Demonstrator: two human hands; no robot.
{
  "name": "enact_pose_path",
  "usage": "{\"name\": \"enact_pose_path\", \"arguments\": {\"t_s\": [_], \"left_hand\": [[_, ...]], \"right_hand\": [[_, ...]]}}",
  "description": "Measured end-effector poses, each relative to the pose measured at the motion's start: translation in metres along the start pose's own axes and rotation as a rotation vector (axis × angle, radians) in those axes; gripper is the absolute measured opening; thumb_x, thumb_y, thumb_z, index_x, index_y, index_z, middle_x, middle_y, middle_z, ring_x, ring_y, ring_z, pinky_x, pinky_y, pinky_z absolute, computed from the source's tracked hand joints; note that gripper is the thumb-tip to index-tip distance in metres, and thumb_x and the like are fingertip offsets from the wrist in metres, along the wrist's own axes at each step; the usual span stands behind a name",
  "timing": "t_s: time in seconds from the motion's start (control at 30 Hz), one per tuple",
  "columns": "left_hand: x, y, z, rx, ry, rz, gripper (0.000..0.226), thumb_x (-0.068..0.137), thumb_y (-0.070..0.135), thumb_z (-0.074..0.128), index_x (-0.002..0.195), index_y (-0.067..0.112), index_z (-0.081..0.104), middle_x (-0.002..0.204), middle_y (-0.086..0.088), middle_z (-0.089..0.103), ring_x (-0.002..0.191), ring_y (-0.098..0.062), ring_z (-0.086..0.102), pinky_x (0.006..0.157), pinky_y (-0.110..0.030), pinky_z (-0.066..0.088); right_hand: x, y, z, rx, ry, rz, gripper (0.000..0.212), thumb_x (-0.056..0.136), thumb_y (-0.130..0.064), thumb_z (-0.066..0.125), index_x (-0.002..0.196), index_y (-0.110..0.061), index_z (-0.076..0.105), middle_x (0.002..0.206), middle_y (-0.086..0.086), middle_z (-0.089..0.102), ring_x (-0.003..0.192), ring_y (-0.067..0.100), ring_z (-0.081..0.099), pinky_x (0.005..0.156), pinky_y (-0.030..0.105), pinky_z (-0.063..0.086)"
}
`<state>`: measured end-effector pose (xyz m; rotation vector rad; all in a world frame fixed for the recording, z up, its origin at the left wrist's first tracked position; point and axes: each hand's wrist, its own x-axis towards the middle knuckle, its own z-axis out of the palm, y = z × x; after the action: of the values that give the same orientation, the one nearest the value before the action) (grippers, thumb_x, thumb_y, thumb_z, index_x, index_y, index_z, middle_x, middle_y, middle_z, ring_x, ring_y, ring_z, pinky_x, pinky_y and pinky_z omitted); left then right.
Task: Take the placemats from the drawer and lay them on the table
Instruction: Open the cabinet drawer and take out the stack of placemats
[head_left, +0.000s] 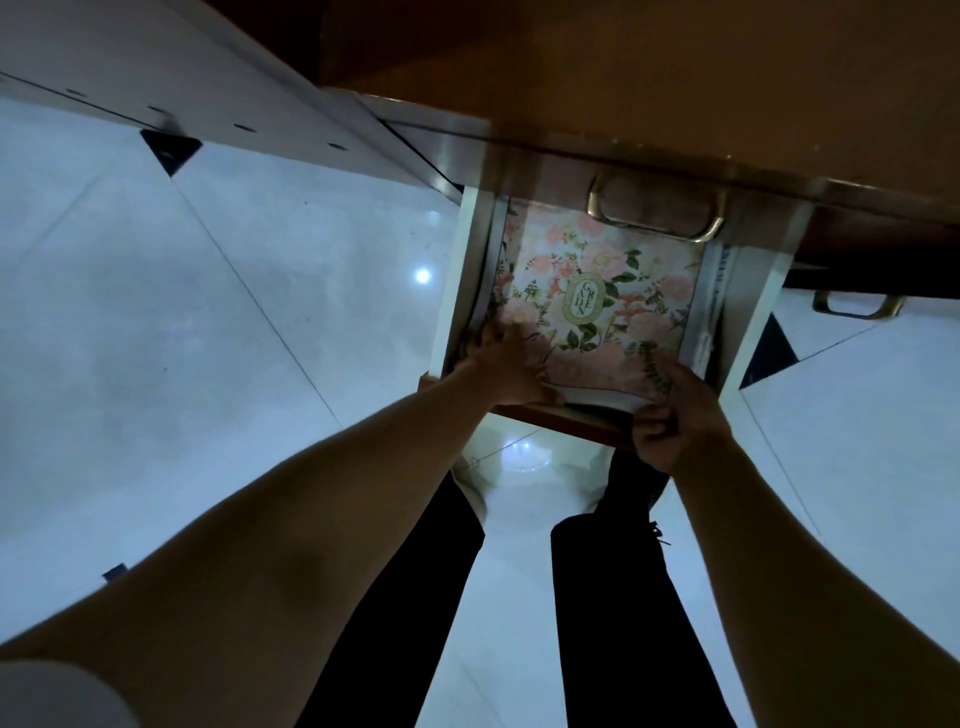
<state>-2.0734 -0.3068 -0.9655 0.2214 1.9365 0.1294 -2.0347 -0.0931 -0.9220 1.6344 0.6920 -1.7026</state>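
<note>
Placemats (597, 291) lie flat in open drawer (448, 291) — thin, light, probably floppy; lift by both near corners. Right hand (675, 415) pinches near-right edge; left hand (506, 366) on near-left corner, blurred — cannot tell its grip.

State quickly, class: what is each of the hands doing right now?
Left hand: touching the near left corner of the floral placemat; blurred, grip cannot be told.
Right hand: closed, pinching the placemat's near right edge.
</note>
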Motion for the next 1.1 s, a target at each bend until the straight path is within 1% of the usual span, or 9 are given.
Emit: {"name": "enact_pose_path", "arguments": {"t_s": [0.1,0.17,0.3,0.37,0.47,0.6,0.7,0.83,1.1], "left_hand": [[-0.004,-0.003,-0.005,0.029,0.028,0.006,0.084,0.073,0.076,0.056,0.143,0.035,0.034,0.155,-0.011,0.024,0.141,-0.047,0.017,0.114,-0.064,0.016],[-0.011,-0.002,-0.009,-0.044,0.097,0.039,0.070,0.081,0.066,0.055,0.137,0.025,0.043,0.148,-0.009,0.038,0.137,-0.038,0.033,0.112,-0.054,0.028],[-0.044,-0.001,-0.001,-0.719,0.424,-0.058,0.030,0.087,0.025,0.069,0.113,0.011,0.067,0.102,0.003,0.070,0.107,-0.024,0.063,0.076,-0.005,0.047],[-0.066,0.003,0.008,-0.780,0.591,-0.231,0.024,0.084,0.024,0.066,0.104,0.013,0.069,0.094,-0.001,0.071,0.092,-0.021,0.064,0.072,-0.022,0.053],[-0.097,0.015,0.023,-1.012,0.670,-0.359,0.016,0.083,0.025,0.062,0.094,0.014,0.063,0.088,0.000,0.064,0.076,-0.009,0.056,0.065,-0.021,0.044],[-0.112,0.032,0.015,-1.897,0.380,-0.522,0.026,0.088,0.040,0.067,0.098,0.016,0.062,0.088,-0.005,0.065,0.074,-0.017,0.064,0.074,-0.037,0.058],[-0.100,0.032,-0.005,-2.264,0.155,-0.363,0.056,0.083,0.059,0.065,0.121,0.018,0.060,0.100,-0.011,0.067,0.077,-0.023,0.067,0.073,-0.037,0.057],[-0.077,0.021,-0.037,-2.399,0.298,-0.208,0.052,0.088,0.036,0.068,0.130,0.009,0.056,0.112,-0.018,0.068,0.095,-0.031,0.069,0.077,-0.041,0.059],[-0.071,0.001,-0.052,-2.245,0.497,-0.509,0.035,0.073,0.016,0.078,0.105,0.008,0.068,0.097,-0.019,0.071,0.075,-0.031,0.071,0.060,-0.033,0.057]], "right_hand": [[-0.007,-0.009,0.000,-0.172,0.033,0.025,0.020,0.081,-0.040,0.073,0.090,-0.027,0.061,0.076,-0.005,0.062,0.044,0.010,0.050,0.038,0.016,0.035],[-0.011,-0.017,0.005,-0.339,0.133,-0.056,0.020,0.080,-0.034,0.075,0.093,-0.023,0.064,0.094,0.000,0.067,0.082,0.019,0.064,0.060,0.031,0.052],[-0.026,-0.022,0.018,-0.338,0.125,-0.221,0.027,0.085,-0.020,0.072,0.109,-0.013,0.061,0.110,0.009,0.065,0.100,0.026,0.063,0.062,0.039,0.058],[-0.037,-0.018,0.024,-0.226,0.114,-0.208,0.041,0.088,-0.021,0.069,0.125,-0.008,0.056,0.119,0.013,0.063,0.104,0.031,0.063,0.055,0.036,0.058],[-0.055,-0.013,0.032,-0.084,0.072,-0.176,0.033,0.092,-0.023,0.064,0.120,-0.008,0.056,0.121,0.015,0.061,0.092,0.034,0.065,0.047,0.025,0.056],[-0.080,-0.023,0.042,-0.016,-0.016,-0.194,0.027,0.098,-0.024,0.055,0.122,-0.012,0.056,0.107,0.011,0.067,0.081,0.027,0.068,0.047,0.021,0.054],[-0.097,-0.041,0.045,0.028,-0.054,-0.188,0.020,0.099,-0.022,0.051,0.115,-0.011,0.058,0.099,0.009,0.066,0.075,0.025,0.070,0.049,0.022,0.056],[-0.112,-0.057,0.043,-0.047,-0.071,-0.152,0.032,0.099,-0.025,0.051,0.125,-0.007,0.054,0.105,0.015,0.064,0.085,0.026,0.066,0.051,0.022,0.057],[-0.107,-0.052,0.032,-0.064,-0.059,-0.180,0.019,0.099,-0.025,0.053,0.109,-0.010,0.059,0.099,0.011,0.067,0.077,0.025,0.070,0.050,0.025,0.058]]}}
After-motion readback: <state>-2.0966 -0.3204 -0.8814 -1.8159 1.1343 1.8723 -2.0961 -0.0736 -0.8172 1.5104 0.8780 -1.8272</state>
